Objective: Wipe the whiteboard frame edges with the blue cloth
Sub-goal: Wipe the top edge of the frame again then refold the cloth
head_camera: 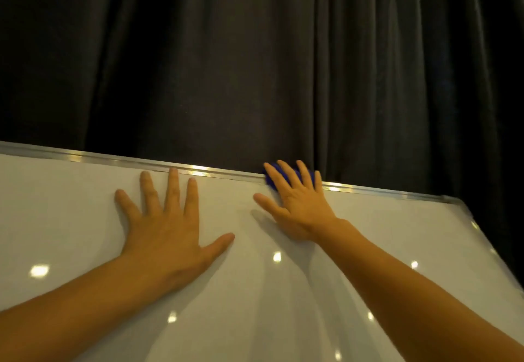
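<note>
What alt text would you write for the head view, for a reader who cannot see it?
A person's right hand presses a blue cloth flat against the metal top frame edge of a whiteboard. The left hand lies flat on the board, fingers spread. A dark curtain hangs behind.

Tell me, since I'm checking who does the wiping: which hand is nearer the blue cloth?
Right. The right hand lies flat on the blue cloth, pressing it to the top frame edge. The left hand rests flat on the whiteboard, apart from the cloth.
</note>
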Tool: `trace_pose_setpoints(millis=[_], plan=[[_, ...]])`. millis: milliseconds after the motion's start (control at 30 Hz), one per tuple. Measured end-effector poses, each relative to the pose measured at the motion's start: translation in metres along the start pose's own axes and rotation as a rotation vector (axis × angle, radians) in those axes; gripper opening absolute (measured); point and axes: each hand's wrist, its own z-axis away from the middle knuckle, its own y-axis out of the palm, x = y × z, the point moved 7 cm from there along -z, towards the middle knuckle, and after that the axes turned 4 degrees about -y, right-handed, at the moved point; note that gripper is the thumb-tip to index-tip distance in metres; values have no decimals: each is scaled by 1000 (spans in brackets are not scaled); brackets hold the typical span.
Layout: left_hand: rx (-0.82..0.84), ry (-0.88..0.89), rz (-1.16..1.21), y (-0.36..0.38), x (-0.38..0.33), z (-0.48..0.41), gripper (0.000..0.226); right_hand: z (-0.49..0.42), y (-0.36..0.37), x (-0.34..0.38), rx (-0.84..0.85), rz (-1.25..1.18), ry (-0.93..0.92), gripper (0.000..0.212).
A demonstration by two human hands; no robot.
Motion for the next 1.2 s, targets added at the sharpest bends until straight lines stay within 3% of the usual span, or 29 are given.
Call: trace_pose_setpoints(millis=[133,233,300,433,500,667,800,933,1000,1100,1200], plan=[[-18,25,-22,-2,-92,-8,124,-4,4,23,-31,-52,-244,80],[-27,-15,-27,2,-129,-9,126,10,-8,-32,-67,-15,-313,76],[-32,-34,-7,5,-136,-9,125,30,-12,-104,-60,19,-270,75],[-31,-26,10,11,-160,-9,121,74,-17,-240,41,20,21,76],[-20,-20,12,11,-186,-8,119,71,-16,-237,28,-24,49,77],[20,45,-9,22,-274,-2,123,43,0,-153,-23,-139,-200,72],[4,14,-15,26,-272,-4,129,50,0,-215,-33,-62,-231,67],[26,78,-21,33,-270,-6,126,83,4,-321,13,-5,22,71],[51,55,-39,32,-287,-7,128,80,8,-317,15,-33,51,65],[51,35,-30,28,-326,-10,127,66,20,-272,-25,-103,-85,52],[5,171,-41,34,-366,-3,118,66,17,-274,-68,-59,-173,56]])
